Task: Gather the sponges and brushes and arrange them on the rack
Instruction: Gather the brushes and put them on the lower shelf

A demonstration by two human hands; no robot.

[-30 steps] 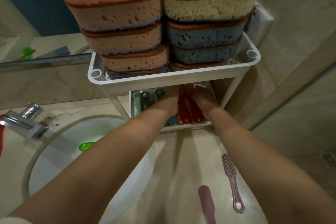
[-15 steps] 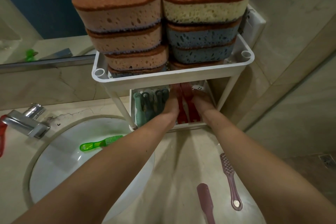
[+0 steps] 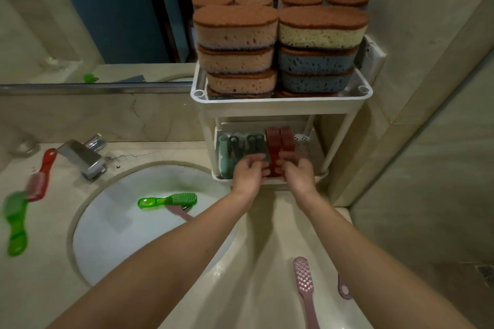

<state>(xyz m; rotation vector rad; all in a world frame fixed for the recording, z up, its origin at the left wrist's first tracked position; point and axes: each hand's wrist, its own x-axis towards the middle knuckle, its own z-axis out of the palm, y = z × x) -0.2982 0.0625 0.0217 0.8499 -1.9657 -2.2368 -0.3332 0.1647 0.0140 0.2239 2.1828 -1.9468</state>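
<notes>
Green brush point(image 3: 14, 224) at left was blurred. Pink brush point(image 3: 303, 280) handle was cut by bottom edge. Second pink brush point(image 3: 343, 289) was mostly hidden behind right forearm point(image 3: 379, 262).

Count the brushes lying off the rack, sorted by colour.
Green brushes: 2
Red brush: 1
Pink brushes: 3, two of them partly hidden
Total: 6

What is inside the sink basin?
A green brush lies over a pink brush, which is mostly hidden beneath it; the left forearm covers the sink basin's right part.
</notes>
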